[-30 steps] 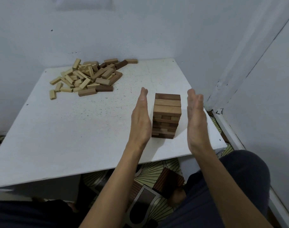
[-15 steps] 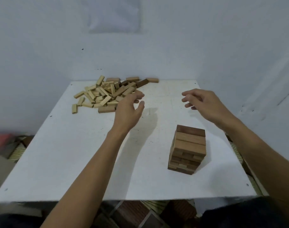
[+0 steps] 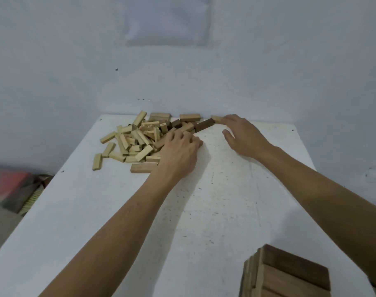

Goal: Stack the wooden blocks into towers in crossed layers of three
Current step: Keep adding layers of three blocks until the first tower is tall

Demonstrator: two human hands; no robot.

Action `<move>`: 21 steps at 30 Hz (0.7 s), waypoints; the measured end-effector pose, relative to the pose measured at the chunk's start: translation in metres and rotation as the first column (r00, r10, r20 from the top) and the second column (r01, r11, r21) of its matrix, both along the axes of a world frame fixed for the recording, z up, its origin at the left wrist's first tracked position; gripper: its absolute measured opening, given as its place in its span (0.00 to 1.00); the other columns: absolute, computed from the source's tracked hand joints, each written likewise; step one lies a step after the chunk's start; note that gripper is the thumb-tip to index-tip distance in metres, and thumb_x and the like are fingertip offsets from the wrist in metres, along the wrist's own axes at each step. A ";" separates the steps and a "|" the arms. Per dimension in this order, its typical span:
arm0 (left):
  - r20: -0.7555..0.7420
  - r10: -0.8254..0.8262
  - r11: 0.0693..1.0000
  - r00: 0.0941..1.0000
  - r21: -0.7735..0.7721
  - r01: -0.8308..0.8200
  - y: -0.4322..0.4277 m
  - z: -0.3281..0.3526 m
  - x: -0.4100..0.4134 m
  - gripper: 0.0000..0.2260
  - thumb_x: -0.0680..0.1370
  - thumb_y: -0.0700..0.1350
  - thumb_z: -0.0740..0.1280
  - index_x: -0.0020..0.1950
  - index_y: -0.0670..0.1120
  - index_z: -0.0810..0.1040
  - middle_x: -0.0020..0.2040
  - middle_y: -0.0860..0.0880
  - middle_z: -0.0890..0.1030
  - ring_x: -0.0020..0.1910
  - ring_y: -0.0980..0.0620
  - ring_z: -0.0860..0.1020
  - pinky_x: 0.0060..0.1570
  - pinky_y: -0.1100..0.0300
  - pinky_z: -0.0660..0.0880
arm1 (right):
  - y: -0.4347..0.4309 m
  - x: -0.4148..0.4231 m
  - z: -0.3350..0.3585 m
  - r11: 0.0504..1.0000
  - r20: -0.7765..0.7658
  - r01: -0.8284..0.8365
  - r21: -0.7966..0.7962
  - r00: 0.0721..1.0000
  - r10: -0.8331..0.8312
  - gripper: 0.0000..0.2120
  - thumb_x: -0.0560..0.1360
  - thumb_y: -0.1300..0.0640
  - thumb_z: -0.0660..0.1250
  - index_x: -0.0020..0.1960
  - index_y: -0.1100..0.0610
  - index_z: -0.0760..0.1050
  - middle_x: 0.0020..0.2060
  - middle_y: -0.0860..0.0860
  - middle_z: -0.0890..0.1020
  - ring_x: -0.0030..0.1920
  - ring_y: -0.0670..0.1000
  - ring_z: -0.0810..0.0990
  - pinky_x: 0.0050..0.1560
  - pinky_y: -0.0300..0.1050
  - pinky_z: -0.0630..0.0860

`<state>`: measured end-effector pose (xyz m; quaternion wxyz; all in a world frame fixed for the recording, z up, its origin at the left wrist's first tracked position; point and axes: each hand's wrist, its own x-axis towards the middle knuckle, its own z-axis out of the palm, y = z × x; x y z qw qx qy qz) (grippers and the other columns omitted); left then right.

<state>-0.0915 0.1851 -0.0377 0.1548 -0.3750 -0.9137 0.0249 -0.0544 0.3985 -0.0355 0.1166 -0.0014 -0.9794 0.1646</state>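
Observation:
A loose pile of wooden blocks (image 3: 137, 140), light and brown, lies at the far left of the white table (image 3: 118, 211). My left hand (image 3: 180, 153) rests on the pile's right edge, fingers curled round a brown block whose end (image 3: 201, 144) shows beside my palm. My right hand (image 3: 245, 136) reaches to the far edge, its straight fingertips touching a light block (image 3: 216, 118) next to a dark block (image 3: 204, 124). The stacked tower (image 3: 290, 273) of crossed layers stands at the near right, partly cut off by the frame.
A pale wall rises right behind the table's far edge. To the left, below the table, lie a red object (image 3: 9, 185) and a patterned mat (image 3: 35, 196).
Both hands left the tower's sides and reached forward to the pile. The left now grips a block there and the right touches a block at the far edge. The view moved forward.

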 end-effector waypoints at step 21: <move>0.096 -0.264 0.963 0.960 0.088 0.257 -0.010 -0.010 -0.008 0.20 0.79 0.37 0.62 0.69 0.51 0.76 0.63 0.49 0.76 0.64 0.44 0.70 0.61 0.48 0.60 | 0.008 0.020 -0.021 0.985 -0.010 0.064 0.160 0.998 -0.063 0.14 0.81 0.59 0.59 0.63 0.64 0.74 0.60 0.58 0.74 0.53 0.58 0.72 0.47 0.48 0.71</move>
